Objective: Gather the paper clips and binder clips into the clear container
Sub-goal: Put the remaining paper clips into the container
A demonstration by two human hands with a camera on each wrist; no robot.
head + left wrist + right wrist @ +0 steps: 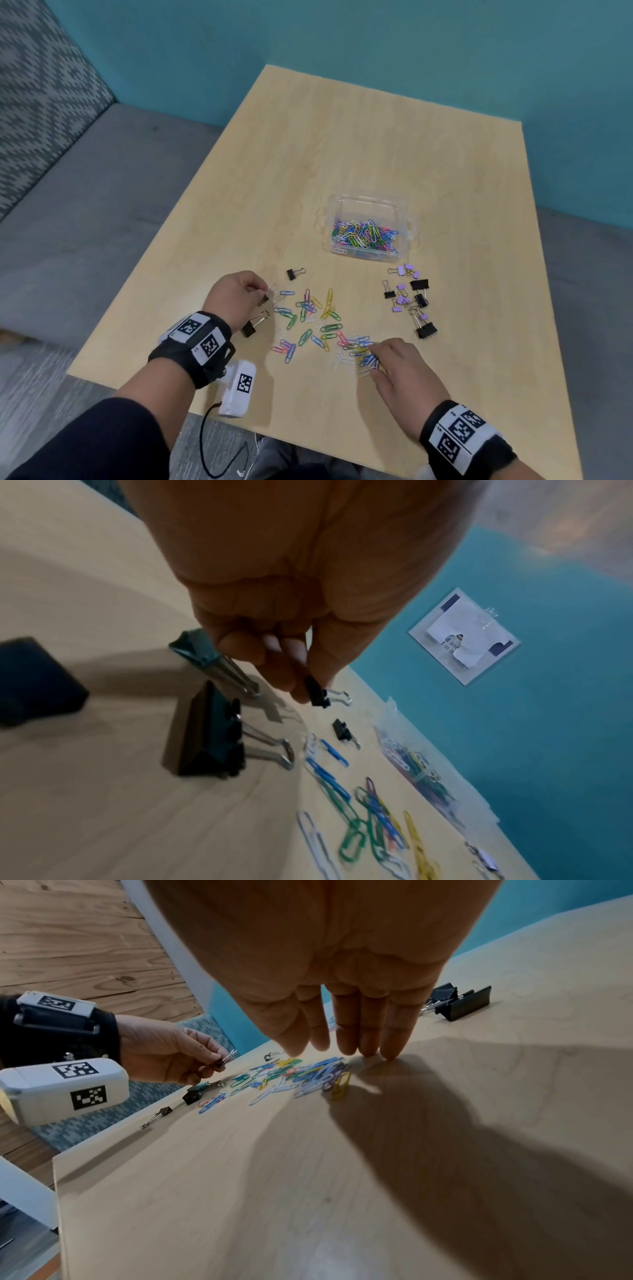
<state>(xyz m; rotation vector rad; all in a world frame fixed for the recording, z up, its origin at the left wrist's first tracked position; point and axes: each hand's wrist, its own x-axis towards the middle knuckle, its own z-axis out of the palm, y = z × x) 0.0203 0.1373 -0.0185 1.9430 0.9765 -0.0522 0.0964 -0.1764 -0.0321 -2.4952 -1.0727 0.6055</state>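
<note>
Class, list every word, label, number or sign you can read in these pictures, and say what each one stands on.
"d and" and "in th": cut-off fragments on the paper sign taped to the teal wall; the rest is covered or blurred.
Wrist bands and the white wrist camera: black-and-white square code markers, with no readable words.
Clear container, clips, table: no text.

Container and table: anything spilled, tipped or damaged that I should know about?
Nothing stands out. The container sits upright, open, with paper clips inside. Loose paper clips and binder clips lie scattered on the table, as expected mid-task. The left hand pinches a small binder clip.
</note>
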